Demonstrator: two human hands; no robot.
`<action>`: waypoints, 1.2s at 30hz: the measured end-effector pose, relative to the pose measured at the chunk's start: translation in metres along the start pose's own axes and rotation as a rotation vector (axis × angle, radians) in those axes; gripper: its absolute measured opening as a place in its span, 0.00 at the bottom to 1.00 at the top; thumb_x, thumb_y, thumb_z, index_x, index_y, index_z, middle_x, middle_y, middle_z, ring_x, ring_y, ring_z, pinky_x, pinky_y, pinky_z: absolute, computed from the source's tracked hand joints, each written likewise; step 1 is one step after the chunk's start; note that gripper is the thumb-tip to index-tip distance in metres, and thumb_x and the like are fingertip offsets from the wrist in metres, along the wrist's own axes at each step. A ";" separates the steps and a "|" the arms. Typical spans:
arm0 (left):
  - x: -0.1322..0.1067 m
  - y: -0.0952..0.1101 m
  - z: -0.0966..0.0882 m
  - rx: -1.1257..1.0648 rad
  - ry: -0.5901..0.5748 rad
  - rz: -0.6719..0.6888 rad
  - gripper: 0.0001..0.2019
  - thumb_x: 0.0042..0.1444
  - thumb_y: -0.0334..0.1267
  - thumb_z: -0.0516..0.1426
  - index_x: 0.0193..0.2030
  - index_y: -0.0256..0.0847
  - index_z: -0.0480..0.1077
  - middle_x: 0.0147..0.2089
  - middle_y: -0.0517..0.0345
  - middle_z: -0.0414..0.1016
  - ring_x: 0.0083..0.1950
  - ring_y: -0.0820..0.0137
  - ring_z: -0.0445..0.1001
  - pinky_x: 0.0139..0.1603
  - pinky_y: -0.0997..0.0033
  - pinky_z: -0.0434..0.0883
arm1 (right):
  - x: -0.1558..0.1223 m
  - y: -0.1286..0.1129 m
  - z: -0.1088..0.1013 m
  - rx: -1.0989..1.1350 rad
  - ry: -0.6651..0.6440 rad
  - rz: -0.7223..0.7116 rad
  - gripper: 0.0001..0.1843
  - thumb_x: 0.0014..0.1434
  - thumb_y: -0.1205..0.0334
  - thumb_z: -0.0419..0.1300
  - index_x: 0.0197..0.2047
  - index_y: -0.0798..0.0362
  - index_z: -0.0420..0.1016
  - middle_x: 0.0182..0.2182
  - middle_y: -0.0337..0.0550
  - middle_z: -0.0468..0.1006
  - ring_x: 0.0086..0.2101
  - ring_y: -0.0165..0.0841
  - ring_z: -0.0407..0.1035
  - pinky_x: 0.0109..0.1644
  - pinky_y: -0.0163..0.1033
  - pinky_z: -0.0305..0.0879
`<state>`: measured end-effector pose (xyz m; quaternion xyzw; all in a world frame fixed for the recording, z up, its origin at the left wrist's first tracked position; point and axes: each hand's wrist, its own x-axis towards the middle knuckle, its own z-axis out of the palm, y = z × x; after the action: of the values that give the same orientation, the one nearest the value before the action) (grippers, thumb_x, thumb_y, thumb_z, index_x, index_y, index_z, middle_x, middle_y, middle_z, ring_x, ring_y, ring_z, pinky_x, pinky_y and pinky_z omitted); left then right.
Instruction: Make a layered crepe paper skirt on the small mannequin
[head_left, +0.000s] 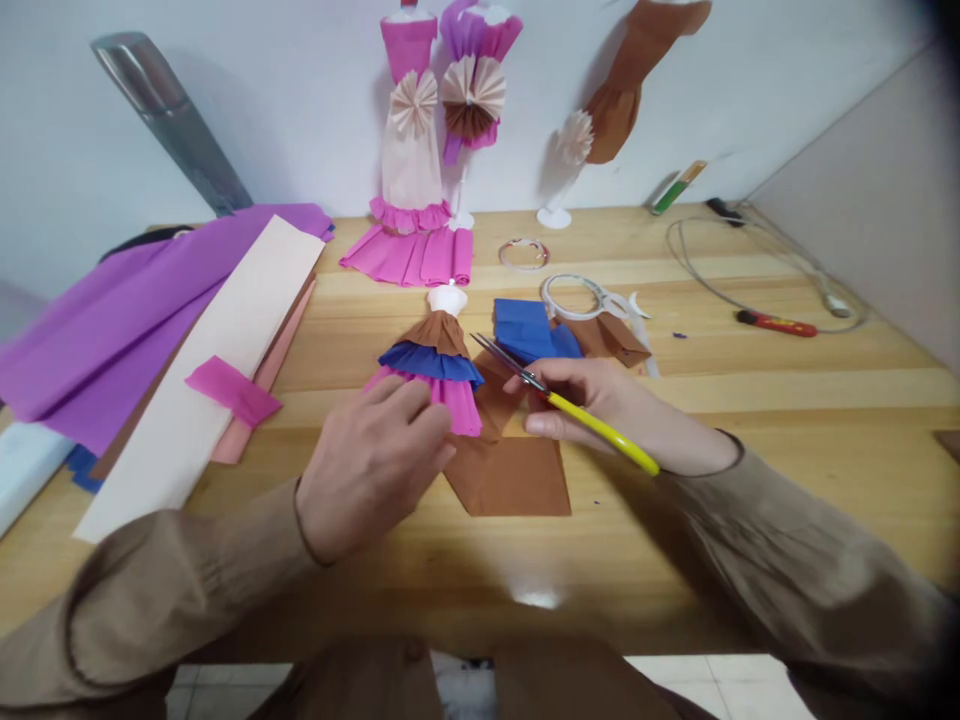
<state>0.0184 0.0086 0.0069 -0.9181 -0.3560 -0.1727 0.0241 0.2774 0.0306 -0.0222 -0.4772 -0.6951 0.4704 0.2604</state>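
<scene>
The dress (433, 350) sits at the middle of the tabletop (825, 420); I can't tell whether it stands or lies. Its long axis runs away from me, leaning slightly right at the far end: white top farthest, then brown and blue tiers, with the pink hem nearest. My left grip (382, 455) is curled over the hem's near-left part, knuckles up, fingertips hidden, so I can't tell whether it pinches anything.

My right grip (600, 400) is closed on the scissors (592, 420), fingers around the pivot. Their long axis is diagonal: blade tips point far and left, toward the dress, and the yellow handle slants back to my near right. The tips are just beside the dress, over the tabletop.

Brown paper (517, 480) lies folded on the near-right side of the dress. Beyond the scissors I have blue paper (517, 320), with a white ring (546, 296) just past it. Pleated paper (409, 258) lies behind the dress. Well to the left, a pink strip (234, 390) crosses a cream sheet (195, 390), beside purple paper (150, 310). Well to the right lies a red tool (776, 323).
</scene>
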 end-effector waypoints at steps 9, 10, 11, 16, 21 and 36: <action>0.034 0.015 0.034 0.225 -0.120 0.090 0.07 0.58 0.25 0.55 0.31 0.39 0.68 0.30 0.54 0.70 0.33 0.63 0.68 0.25 0.65 0.52 | 0.005 0.011 -0.019 0.077 -0.034 0.007 0.19 0.53 0.48 0.69 0.42 0.53 0.79 0.26 0.38 0.72 0.26 0.28 0.63 0.28 0.35 0.61; 0.033 0.013 0.035 0.218 -0.099 0.097 0.09 0.58 0.24 0.54 0.30 0.40 0.67 0.29 0.55 0.69 0.32 0.63 0.68 0.24 0.65 0.51 | 0.004 0.013 -0.021 0.072 -0.040 0.014 0.20 0.53 0.47 0.69 0.43 0.53 0.79 0.26 0.38 0.72 0.27 0.29 0.64 0.29 0.35 0.62; 0.032 0.012 0.034 0.206 -0.081 0.097 0.11 0.58 0.22 0.53 0.28 0.40 0.67 0.28 0.55 0.69 0.31 0.64 0.67 0.24 0.65 0.51 | 0.003 0.016 -0.023 0.070 -0.055 0.021 0.22 0.53 0.47 0.69 0.44 0.53 0.79 0.27 0.39 0.73 0.28 0.30 0.66 0.30 0.35 0.64; 0.024 0.001 0.031 0.115 -0.034 0.037 0.13 0.60 0.24 0.52 0.25 0.41 0.66 0.26 0.56 0.67 0.30 0.66 0.64 0.26 0.64 0.53 | -0.008 0.025 -0.034 0.252 -0.205 0.137 0.28 0.54 0.46 0.69 0.54 0.50 0.76 0.38 0.47 0.79 0.37 0.37 0.73 0.38 0.39 0.71; 0.017 -0.010 0.035 -0.075 -0.021 -0.077 0.11 0.60 0.28 0.53 0.26 0.41 0.64 0.26 0.60 0.67 0.29 0.70 0.63 0.28 0.68 0.56 | -0.011 0.023 -0.043 0.477 -0.367 0.272 0.34 0.46 0.40 0.71 0.51 0.53 0.80 0.34 0.48 0.82 0.26 0.32 0.72 0.28 0.37 0.70; 0.020 -0.012 0.022 0.095 -0.136 0.057 0.10 0.62 0.25 0.50 0.32 0.42 0.66 0.30 0.56 0.67 0.30 0.66 0.63 0.25 0.66 0.54 | 0.031 0.010 -0.048 0.022 -0.772 0.211 0.22 0.58 0.40 0.62 0.30 0.52 0.76 0.23 0.39 0.71 0.23 0.27 0.62 0.21 0.33 0.55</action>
<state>0.0311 0.0342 -0.0077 -0.9353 -0.3382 -0.0922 0.0482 0.3080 0.0796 -0.0140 -0.3313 -0.6839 0.6468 -0.0647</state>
